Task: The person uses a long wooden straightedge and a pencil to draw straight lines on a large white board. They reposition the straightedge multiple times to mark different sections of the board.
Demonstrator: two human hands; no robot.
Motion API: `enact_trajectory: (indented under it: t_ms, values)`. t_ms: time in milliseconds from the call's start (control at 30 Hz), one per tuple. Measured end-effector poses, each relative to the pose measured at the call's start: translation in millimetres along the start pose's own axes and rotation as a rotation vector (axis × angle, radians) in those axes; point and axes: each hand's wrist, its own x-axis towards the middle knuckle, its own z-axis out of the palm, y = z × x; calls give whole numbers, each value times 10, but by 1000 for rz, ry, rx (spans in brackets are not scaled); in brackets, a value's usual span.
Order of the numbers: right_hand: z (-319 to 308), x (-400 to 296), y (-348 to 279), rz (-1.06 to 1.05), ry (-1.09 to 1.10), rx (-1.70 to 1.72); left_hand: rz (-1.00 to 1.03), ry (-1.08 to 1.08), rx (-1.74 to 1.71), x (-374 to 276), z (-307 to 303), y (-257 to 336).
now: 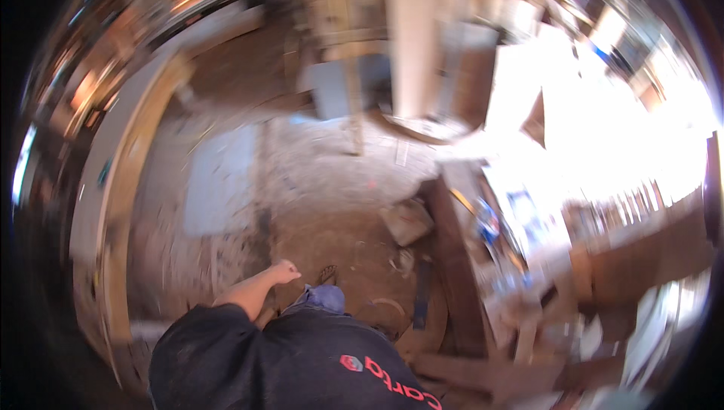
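My left hand [285, 272] hangs in front of my body at the left, its fingers curled in and nothing visible in them. It touches no object and hovers over the brown floor [322, 235], close to my sandalled foot [328, 274]. My right hand is out of view. Beyond the left hand, a pale blue flat sheet [220, 181] lies low at the left. A squarish block or box [407, 222] sits on the floor ahead to the right, against a dark brown wooden board [452, 257].
A long bench with a wooden edge [138, 144] runs along the left. Boards [416, 48] lean upright at the back. At right, a cluttered worktop holds a yellow-handled tool [462, 201] and a plastic bottle [487, 223]. Glare and motion blur hide details there.
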Motion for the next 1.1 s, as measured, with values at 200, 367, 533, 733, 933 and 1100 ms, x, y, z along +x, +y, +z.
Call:
enact_trajectory:
  t_ms: [200,367,533,733,933,1100]
  values:
    - [1150,-1930,-3052,-156,-235,352,-30,-172,136,-150,376,-811]
    - [1691,-3816,-5381,-265,-580,625,337,-186,376,328,436,-1946]
    - [1713,-5153,-7134,-298,-753,835,-55,135,-289,793,-1000,-2159]
    - [1912,-6453,-8815,-243,-904,1048,-213,536,-632,1154,-1982,-2542]
    - [2382,-7105,-10365,-108,-864,1264,-235,398,-747,1632,-2375,-2828]
    - [2781,-7510,-11844,-10,-821,1437,-181,160,-891,2077,-3243,-3010]
